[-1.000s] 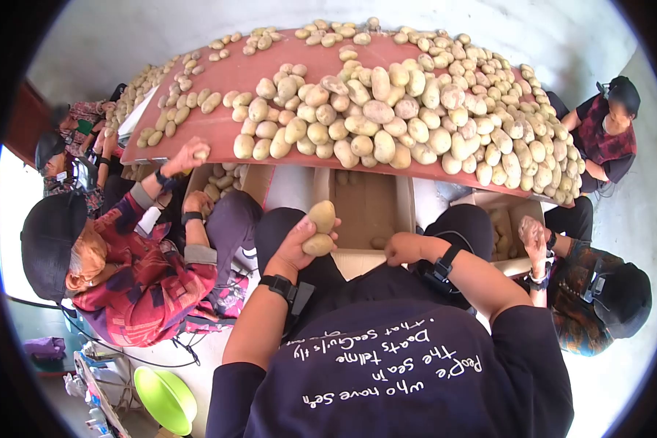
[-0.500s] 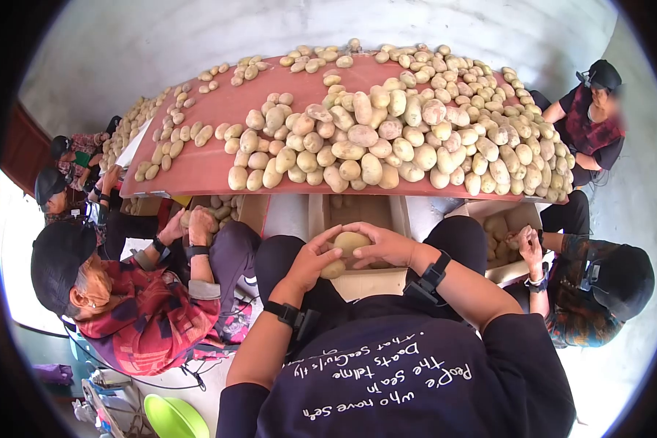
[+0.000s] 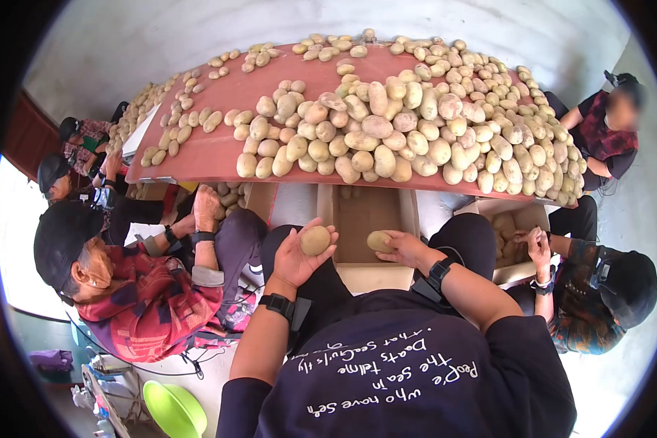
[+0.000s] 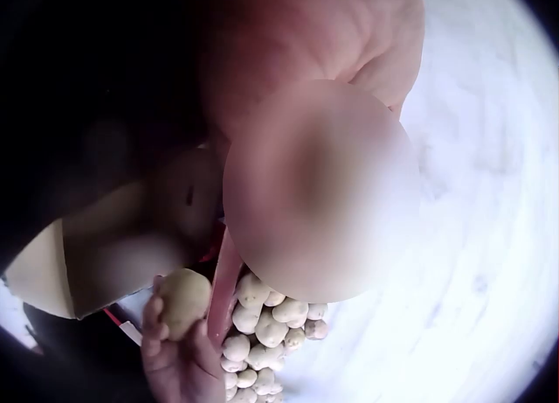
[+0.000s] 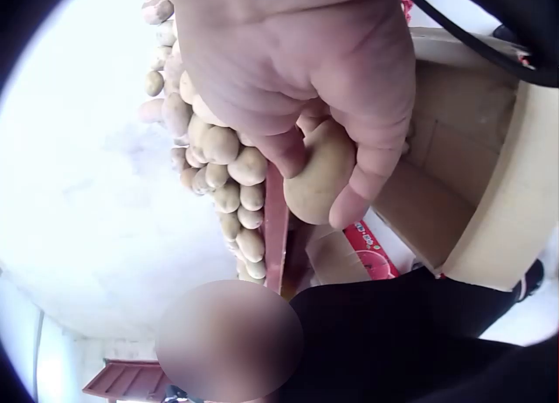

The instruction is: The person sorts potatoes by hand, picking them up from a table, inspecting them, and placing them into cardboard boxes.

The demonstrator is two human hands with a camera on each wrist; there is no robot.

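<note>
In the head view my left hand (image 3: 290,264) holds a tan potato (image 3: 315,240) palm up, with fingers curved round its edge. My right hand (image 3: 409,250) pinches another potato (image 3: 379,241) over the near end of an open cardboard box. Close up in the right wrist view, thumb and fingers grip that potato (image 5: 319,177) at its sides. The left wrist view shows the right hand (image 4: 182,368) with its potato (image 4: 184,302) below; a blur hides the left fingers. Both hands are apart, above my lap.
The red table (image 3: 219,87) ahead bears a big heap of potatoes (image 3: 379,128). Beneath its edge stands the cardboard box (image 3: 409,212) between my knees, with another box (image 3: 522,274) to the right. People sit close on both sides. A green basin (image 3: 175,409) stands behind left.
The left hand held two potatoes a second ago, while the right held none. Both hands came together around them, then parted, and one potato is now in the right hand.
</note>
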